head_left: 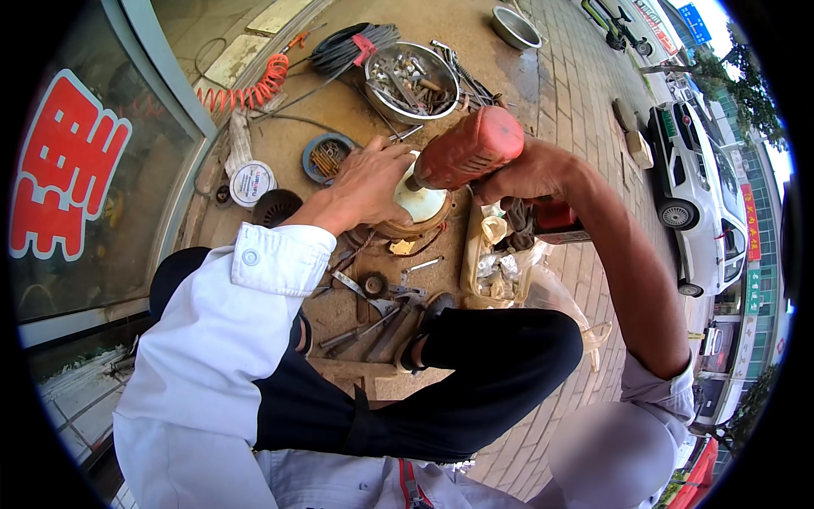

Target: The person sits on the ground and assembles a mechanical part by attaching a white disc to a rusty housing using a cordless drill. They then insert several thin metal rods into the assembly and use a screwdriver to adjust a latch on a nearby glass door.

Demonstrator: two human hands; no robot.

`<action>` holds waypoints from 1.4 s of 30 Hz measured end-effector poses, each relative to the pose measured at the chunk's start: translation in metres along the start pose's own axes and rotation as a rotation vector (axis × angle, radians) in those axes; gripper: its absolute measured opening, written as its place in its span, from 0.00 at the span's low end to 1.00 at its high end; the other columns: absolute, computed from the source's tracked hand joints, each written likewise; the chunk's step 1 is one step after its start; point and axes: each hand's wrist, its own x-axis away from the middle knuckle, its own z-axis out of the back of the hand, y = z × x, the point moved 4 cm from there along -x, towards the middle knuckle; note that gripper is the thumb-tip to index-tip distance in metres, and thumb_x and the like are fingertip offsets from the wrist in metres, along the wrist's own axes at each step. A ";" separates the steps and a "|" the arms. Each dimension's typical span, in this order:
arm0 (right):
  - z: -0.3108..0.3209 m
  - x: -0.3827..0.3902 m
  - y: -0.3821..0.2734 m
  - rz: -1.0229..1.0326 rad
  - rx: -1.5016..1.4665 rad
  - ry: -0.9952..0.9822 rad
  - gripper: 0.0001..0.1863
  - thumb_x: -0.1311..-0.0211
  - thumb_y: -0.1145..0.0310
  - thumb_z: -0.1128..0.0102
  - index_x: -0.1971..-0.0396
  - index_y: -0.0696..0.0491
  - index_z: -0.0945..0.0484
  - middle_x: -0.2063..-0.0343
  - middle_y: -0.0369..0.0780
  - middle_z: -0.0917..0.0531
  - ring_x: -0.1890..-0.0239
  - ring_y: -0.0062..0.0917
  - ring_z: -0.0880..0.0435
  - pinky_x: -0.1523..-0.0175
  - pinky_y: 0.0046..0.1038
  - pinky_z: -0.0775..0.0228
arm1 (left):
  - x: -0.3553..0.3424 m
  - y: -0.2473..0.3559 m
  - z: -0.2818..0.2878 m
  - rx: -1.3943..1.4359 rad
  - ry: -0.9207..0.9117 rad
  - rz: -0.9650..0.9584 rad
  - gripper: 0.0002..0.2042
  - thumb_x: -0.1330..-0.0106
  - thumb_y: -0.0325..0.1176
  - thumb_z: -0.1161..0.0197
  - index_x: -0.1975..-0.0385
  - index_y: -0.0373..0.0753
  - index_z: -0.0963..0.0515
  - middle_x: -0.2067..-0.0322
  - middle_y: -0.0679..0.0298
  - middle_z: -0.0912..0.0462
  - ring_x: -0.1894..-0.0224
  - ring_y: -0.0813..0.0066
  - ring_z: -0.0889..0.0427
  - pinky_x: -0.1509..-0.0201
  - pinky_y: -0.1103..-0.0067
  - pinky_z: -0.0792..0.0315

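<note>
My right hand [530, 176] grips a red cordless power tool [471, 151], a drill or driver, by its handle. The tool lies pointed left, its nose over a pale, rounded workpiece [421, 204]. My left hand [365, 185] is curled around the near and left side of that workpiece, thumb and fingers pressed on it. Whether the tool's tip touches it is hidden by the tool body and my fingers. Below the workpiece is a round brownish base. A hammer [396, 327], a wire-brush wheel [373, 284] and several hand tools lie on the ground just nearer to me.
A metal bowl of loose parts [413, 81] stands beyond my hands, beside a coiled dark hose [352, 47]. Left of it are a blue bowl of screws [326, 157], a round tin [253, 182] and a red spiral hose [246, 89]. A box with plastic bags [496, 263] sits right.
</note>
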 end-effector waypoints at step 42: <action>0.000 0.011 0.005 0.205 0.280 0.436 0.24 0.57 0.60 0.24 0.56 0.50 0.15 0.65 0.44 0.11 0.60 0.41 0.12 0.52 0.37 0.20 | -0.002 -0.004 -0.006 -0.029 -0.014 0.017 0.45 0.63 0.42 0.15 0.38 0.37 0.24 0.34 0.63 0.25 0.34 0.57 0.30 0.33 0.58 0.30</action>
